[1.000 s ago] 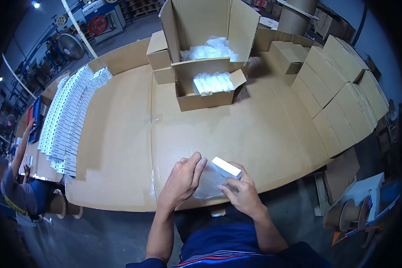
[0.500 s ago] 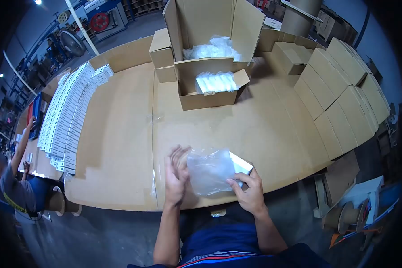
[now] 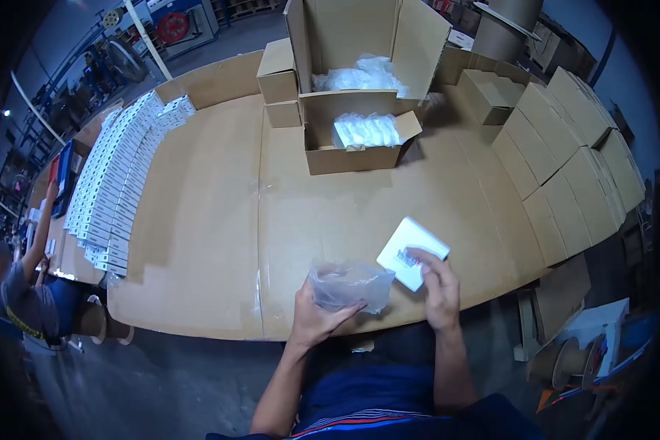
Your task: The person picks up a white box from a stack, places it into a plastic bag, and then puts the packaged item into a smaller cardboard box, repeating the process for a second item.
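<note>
A clear plastic bag [image 3: 352, 287] is in my left hand [image 3: 317, 317], its fingers wrapped round the side and the thumb along the lower edge. The bag's mouth gapes upward. Just to the right, my right hand [image 3: 441, 290] grips a flat white box [image 3: 412, 253] by its right side, with fingertips over small dark print on its face. The thumb is mostly hidden. Box and bag are close together but apart.
An open carton [image 3: 352, 161] with wrapped white packs [image 3: 367, 132] stands ahead, before a taller carton [image 3: 352, 37] holding plastic bags [image 3: 363, 75]. White boxes [image 3: 117, 183] are stacked left, brown cartons [image 3: 565, 169] right. A co-worker [image 3: 33, 282] is at far left.
The white box has moved right, away from the bag, with my right hand. My left hand, open beside the bag before, now grips it, and the bag's mouth has widened.
</note>
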Demonstrator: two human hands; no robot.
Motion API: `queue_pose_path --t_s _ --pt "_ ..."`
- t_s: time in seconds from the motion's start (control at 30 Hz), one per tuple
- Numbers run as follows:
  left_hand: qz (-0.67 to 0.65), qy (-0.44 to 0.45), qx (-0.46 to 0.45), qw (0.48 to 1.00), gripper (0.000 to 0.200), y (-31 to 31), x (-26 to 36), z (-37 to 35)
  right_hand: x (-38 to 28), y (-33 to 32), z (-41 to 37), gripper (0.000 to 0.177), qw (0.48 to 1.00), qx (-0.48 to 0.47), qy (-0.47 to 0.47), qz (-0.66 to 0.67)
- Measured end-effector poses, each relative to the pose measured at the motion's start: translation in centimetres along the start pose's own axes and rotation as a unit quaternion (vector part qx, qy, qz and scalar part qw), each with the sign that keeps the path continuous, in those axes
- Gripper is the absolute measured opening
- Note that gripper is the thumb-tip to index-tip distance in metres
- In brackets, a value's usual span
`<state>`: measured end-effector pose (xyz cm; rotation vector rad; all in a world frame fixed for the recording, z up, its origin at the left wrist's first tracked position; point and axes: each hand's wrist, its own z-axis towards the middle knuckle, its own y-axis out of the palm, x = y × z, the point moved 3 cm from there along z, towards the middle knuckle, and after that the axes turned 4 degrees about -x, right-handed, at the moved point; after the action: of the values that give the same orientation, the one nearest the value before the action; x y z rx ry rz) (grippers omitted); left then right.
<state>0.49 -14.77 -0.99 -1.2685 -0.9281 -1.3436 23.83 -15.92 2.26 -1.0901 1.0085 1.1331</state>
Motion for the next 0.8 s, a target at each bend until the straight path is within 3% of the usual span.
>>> queue_pose_path --t_s 0.03,0.07,0.17,0.2,0.47,0.8 --pt "0.014 0.001 0.0 1.0 0.063 0.0 0.1 -0.1 0.0 -0.4 0.7 0.032 0.999 0.027 -0.013 0.015" --pt "0.012 -0.011 -0.01 1.0 0.065 0.1 0.0 -0.1 -0.6 -0.3 1.5 0.042 0.992 0.038 -0.03 0.116" --pt "0.015 -0.035 -0.033 0.999 0.07 0.3 -0.2 -0.3 -3.5 0.4 3.6 0.055 0.976 0.034 -0.128 0.173" --pt "0.02 -0.033 -0.036 0.999 0.069 0.4 -0.1 -0.4 -4.0 0.7 4.0 0.058 0.973 0.058 -0.108 0.195" --pt "0.03 -0.003 -0.033 0.999 0.06 0.3 0.2 -0.3 -5.4 3.9 4.6 0.037 0.974 -0.081 -0.12 0.176" --pt "0.007 -0.019 -0.04 0.999 0.059 0.2 -0.5 -0.4 -3.9 2.0 4.8 0.028 0.976 -0.112 -0.145 0.116"
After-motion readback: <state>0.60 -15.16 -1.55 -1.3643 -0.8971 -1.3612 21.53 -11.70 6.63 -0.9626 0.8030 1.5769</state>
